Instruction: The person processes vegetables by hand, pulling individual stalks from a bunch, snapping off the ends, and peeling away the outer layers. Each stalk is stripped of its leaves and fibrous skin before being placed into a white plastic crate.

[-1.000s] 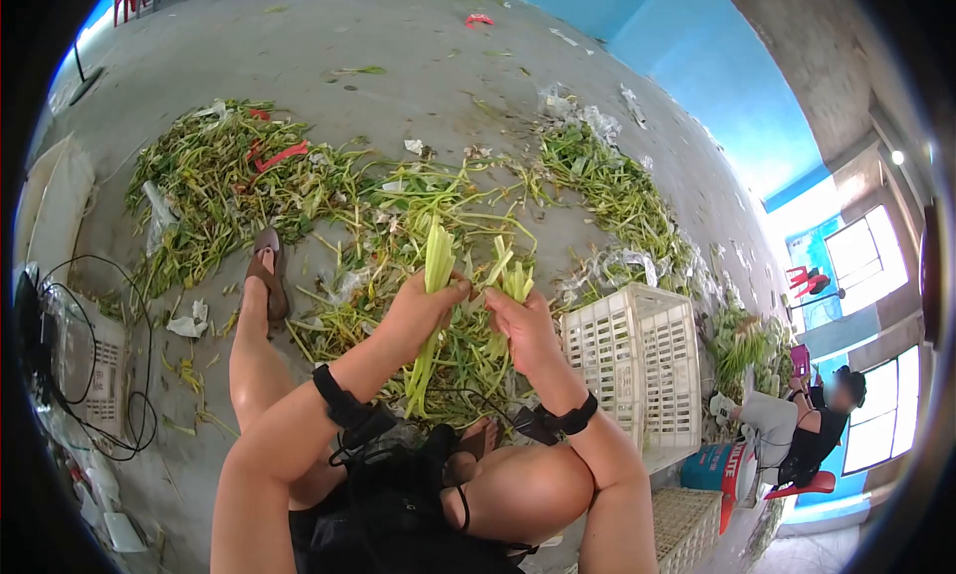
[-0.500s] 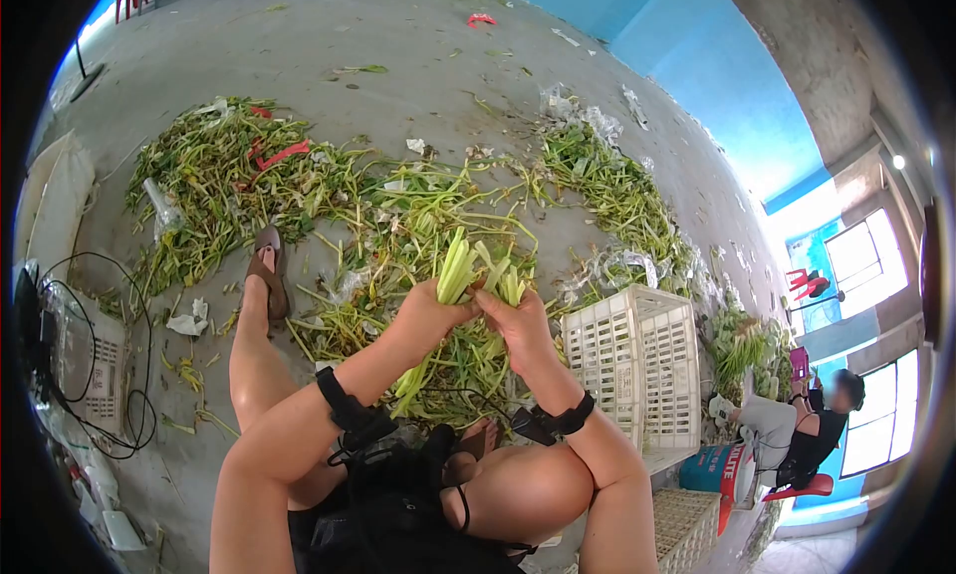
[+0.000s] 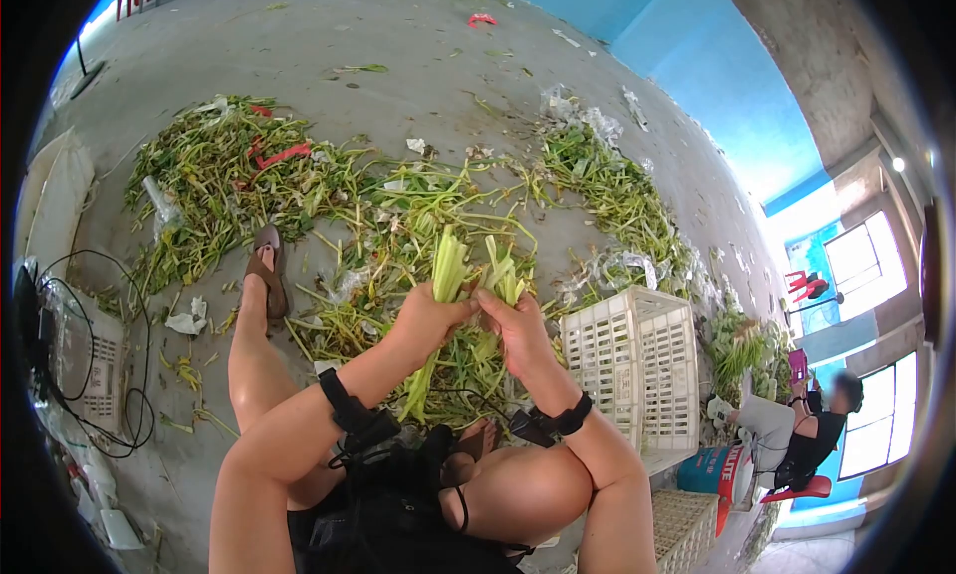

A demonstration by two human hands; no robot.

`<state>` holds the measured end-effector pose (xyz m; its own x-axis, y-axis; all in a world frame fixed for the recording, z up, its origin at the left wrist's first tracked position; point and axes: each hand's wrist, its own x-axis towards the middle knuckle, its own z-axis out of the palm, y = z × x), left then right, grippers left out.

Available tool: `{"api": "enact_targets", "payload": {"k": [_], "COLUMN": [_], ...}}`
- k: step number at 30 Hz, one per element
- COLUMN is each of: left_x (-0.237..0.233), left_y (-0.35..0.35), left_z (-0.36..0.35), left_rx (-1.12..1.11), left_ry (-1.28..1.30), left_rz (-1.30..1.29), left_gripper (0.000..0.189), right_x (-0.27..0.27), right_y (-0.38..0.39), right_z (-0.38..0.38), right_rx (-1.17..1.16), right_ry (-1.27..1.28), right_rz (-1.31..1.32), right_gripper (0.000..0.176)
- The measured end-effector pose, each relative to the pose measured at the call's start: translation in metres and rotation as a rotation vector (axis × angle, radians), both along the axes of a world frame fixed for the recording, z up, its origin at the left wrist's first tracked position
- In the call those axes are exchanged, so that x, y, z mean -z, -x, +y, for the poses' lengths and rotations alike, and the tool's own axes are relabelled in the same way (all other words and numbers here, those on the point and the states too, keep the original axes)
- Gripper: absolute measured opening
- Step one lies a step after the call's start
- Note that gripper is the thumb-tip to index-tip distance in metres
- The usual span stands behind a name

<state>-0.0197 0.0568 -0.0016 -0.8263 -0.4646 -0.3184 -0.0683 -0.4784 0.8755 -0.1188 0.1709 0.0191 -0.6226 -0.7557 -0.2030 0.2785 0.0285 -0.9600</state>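
Note:
My left hand (image 3: 434, 316) is wrapped round a bunch of pale green celery-like stalks (image 3: 451, 263), whose cut ends point up and away from me. More of that bunch hangs down below the fist. A second clump of stalks (image 3: 504, 272) is gripped in my right hand (image 3: 515, 325), close beside the left. Thumbs and fingertips of both hands meet between the two clumps. Beneath them spreads a heap of loose green and yellowed stems and leaves (image 3: 398, 237) on the floor.
A white plastic crate (image 3: 602, 360) stands right of my right hand. Larger trimmings piles lie at the left (image 3: 219, 176) and right (image 3: 607, 186). Black cables (image 3: 149, 375) loop at the left. A seated person (image 3: 812, 440) is at the far right, near a blue bucket (image 3: 705, 469).
The stalks in my left hand have tilted slightly, with their upper ends a little further left. The right-hand clump has shifted slightly. Both hands keep their grip.

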Motion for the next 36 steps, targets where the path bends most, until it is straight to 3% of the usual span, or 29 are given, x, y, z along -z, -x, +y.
{"api": "enact_targets", "payload": {"k": [10, 19, 22, 25, 31, 36], "left_x": [0.008, 0.010, 0.007, 0.003, 0.022, 0.018], "left_y": [0.004, 0.003, 0.001, -0.001, 0.004, 0.003], "left_z": [0.003, 0.003, 0.008, 0.014, 0.021, 0.024], "left_rx": [0.043, 0.057, 0.111, 0.166, 0.152, 0.147], "left_ry": [-0.089, -0.098, -0.022, 0.048, 0.082, 0.094], "left_rz": [0.011, 0.059, -0.027, -0.026, 0.007, -0.045], "left_gripper": [0.026, 0.020, 0.013, 0.015, 0.024, 0.019], "right_x": [0.012, 0.008, 0.006, 0.012, 0.012, 0.022], "right_y": [0.002, 0.008, 0.004, 0.011, 0.005, 0.007], "right_z": [0.001, -0.001, -0.001, 0.004, -0.002, -0.004], "right_rx": [0.065, 0.112, 0.200, 0.116, 0.268, 0.300], "right_ry": [-0.003, 0.073, 0.023, 0.004, -0.060, -0.038], "right_rz": [-0.064, -0.203, -0.248, -0.244, -0.200, -0.138], "right_gripper": [0.019, 0.028, 0.023, 0.020, 0.019, 0.023]}}
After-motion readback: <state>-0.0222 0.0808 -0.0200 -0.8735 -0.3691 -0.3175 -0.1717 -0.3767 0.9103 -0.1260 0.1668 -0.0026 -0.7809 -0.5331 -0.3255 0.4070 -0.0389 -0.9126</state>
